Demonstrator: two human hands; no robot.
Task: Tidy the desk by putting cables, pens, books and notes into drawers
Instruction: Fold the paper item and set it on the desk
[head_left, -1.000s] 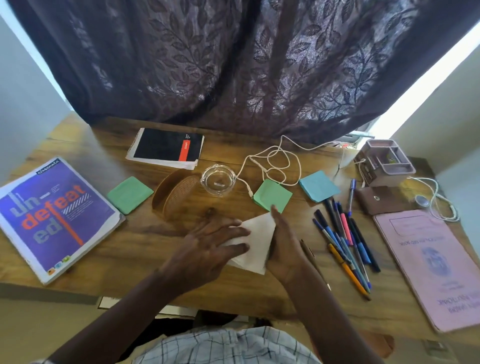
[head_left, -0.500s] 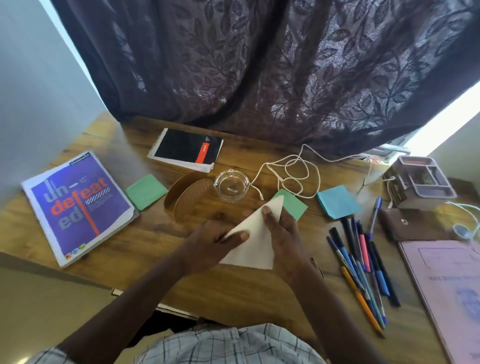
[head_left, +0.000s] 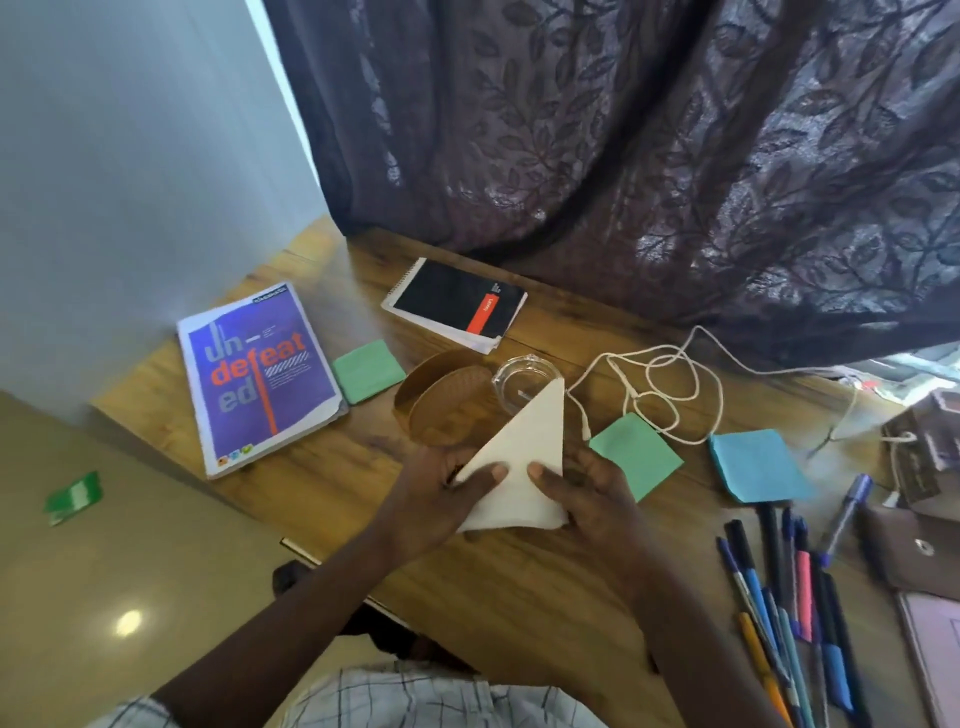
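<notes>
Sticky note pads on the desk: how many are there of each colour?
Green square paper note pads: 2
Blue square paper note pad: 1
Total: 3

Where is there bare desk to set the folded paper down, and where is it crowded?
Bare desk runs along the near edge, below the folded paper, between the purple book and pens. A smaller patch lies between that book and the black notebook. Crowded: wooden bowl, glass dish, white cable, sticky pads.
</notes>
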